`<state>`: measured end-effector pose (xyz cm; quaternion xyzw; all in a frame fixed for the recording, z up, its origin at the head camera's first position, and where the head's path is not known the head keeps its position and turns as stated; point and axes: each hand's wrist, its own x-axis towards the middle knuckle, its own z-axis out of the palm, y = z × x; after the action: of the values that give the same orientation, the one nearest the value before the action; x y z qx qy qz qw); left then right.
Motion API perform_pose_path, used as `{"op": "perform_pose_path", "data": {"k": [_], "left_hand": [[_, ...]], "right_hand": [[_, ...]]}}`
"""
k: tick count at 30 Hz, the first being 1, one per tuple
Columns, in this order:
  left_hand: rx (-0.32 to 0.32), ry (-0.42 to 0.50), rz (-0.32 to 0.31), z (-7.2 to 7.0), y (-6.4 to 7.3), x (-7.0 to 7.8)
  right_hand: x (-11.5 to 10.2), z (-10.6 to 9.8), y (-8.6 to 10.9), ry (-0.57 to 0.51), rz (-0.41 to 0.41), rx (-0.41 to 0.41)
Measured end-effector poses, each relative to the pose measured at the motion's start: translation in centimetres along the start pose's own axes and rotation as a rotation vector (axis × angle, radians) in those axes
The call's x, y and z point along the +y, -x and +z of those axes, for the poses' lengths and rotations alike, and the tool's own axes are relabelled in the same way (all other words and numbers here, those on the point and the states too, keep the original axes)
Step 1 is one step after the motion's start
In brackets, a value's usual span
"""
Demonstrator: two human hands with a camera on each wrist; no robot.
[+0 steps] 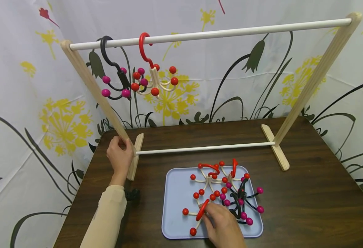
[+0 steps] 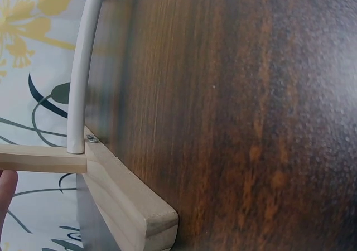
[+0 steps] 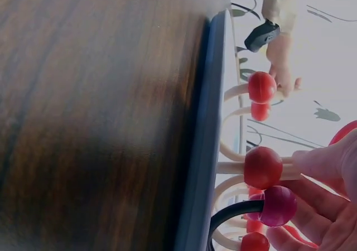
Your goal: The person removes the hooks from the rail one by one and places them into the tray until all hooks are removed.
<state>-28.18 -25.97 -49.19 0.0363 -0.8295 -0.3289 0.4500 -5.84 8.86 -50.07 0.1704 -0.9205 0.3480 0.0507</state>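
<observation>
My left hand [image 1: 119, 157] grips the wooden left post [image 1: 96, 93] of a rack, low down near its foot [image 1: 133, 168]. One fingertip [image 2: 6, 187] shows against the post in the left wrist view. Over the light blue tray [image 1: 173, 220], my right hand [image 1: 224, 224] pinches a multi-arm hanger with a red hook [image 1: 202, 210], cream arms and red ball tips. In the right wrist view, thumb and fingers [image 3: 321, 206] close on its cream stem, behind a red ball [image 3: 263, 168]. Its arms are low at the tray; the hand hides part of it.
Two red-hooked hangers [image 1: 210, 175] and a tangle of black hangers with magenta balls [image 1: 241, 201] lie at the tray's right. A black hanger [image 1: 123, 79] and a red-hooked one [image 1: 154, 77] hang from the top bar [image 1: 231, 33]. A lower bar [image 1: 200, 149] joins the feet.
</observation>
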Motion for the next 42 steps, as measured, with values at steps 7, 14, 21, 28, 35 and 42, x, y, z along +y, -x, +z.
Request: {"op": "perform_pose_path", "data": {"k": [7, 14, 21, 28, 35, 42], "left_hand": [[-0.006, -0.001, -0.007, 0.1, -0.1, -0.1], [0.001, -0.001, -0.003, 0.1, 0.0, -0.3], [0.000, -0.001, -0.008, 0.1, 0.1, -0.4], [-0.016, -0.001, -0.021, 0.0, 0.2, -0.5], [-0.011, -0.004, -0.019, -0.1, 0.2, -0.5], [-0.012, -0.008, -0.009, 0.1, 0.0, -0.5]], "right_hand": [[0.2, 0.2, -0.2, 0.032, -0.039, 0.030], [0.1, 0.2, -0.1, 0.011, -0.018, 0.002], [-0.2, -0.6, 0.0, -0.071, 0.056, -0.114], [-0.2, -2.9, 0.3, -0.207, 0.142, -0.301], [5.1, -0.8, 1.5, -0.263, 0.163, -0.581], [9.0, -1.1, 2.3, -0.348, -0.160, -0.741]]}}
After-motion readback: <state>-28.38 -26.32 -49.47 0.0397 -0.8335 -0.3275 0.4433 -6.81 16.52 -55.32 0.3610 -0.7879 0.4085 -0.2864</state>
